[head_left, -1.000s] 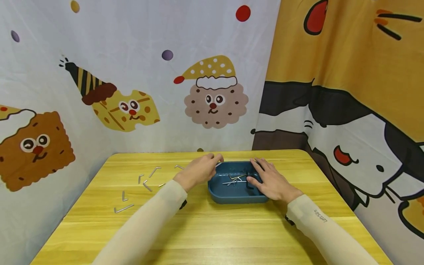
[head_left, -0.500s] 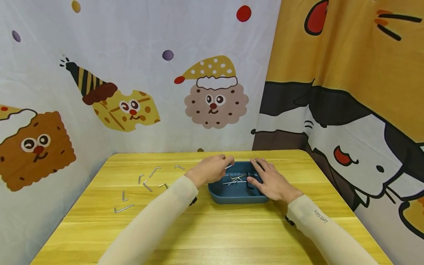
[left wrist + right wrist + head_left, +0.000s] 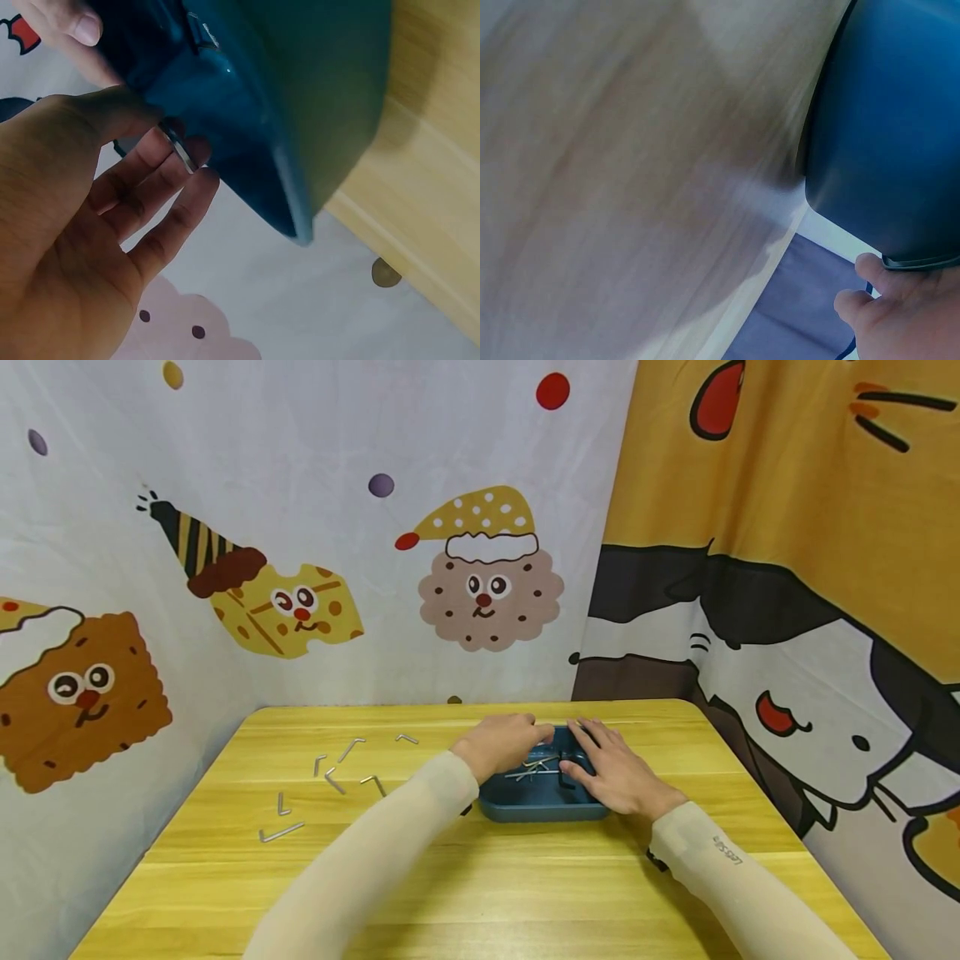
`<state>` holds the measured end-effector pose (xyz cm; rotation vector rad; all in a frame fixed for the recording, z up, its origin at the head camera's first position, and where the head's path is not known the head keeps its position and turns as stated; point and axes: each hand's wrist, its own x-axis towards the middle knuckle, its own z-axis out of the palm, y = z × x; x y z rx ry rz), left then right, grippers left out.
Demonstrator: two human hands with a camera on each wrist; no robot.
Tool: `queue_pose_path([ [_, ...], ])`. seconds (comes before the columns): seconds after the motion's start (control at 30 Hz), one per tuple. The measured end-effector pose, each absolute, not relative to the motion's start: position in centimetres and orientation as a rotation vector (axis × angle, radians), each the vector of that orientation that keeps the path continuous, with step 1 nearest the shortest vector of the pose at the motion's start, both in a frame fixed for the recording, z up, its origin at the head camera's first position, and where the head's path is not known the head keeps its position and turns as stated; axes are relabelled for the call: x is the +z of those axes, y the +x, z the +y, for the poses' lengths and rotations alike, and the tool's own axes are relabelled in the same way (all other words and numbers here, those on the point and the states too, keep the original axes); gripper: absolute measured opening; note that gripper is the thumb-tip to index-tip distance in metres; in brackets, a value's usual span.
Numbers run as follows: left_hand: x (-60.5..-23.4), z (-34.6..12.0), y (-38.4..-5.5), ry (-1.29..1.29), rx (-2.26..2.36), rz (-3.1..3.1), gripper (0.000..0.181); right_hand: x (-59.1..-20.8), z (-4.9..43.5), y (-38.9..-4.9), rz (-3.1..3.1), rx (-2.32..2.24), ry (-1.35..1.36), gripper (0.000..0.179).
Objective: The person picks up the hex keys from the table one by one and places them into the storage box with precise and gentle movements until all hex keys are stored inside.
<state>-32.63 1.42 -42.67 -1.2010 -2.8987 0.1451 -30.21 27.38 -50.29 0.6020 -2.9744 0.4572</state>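
Tray (image 3: pixel 543 812) on table (image 3: pixel 525 893), hex keys (image 3: pixel 536 772) inside, loose keys (image 3: pixel 282 832) at left, curtain (image 3: pixel 315 443) behind

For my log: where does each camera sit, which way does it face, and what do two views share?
Head: worn on the head, facing forward and down at the table, blue tray and patterned backdrop; both sleeves, left hand and right hand show.
Left wrist: on that wrist, facing the tray's opening; the left hand holds a metal key, with part of the right hand upper left.
Right wrist: on that wrist, facing the tray's outer wall and tabletop; right fingertips show lower right.
Shared: head and left wrist both show the tray's inside.
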Motion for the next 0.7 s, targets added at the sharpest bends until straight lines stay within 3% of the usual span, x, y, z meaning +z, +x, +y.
queue_pose_path([
  [0.7,-42.1,3.6,-33.7,-1.222,0.073,-3.034,0.037,-50.2,27.4,-30.2,-2.966,0.456,0.621,0.088],
])
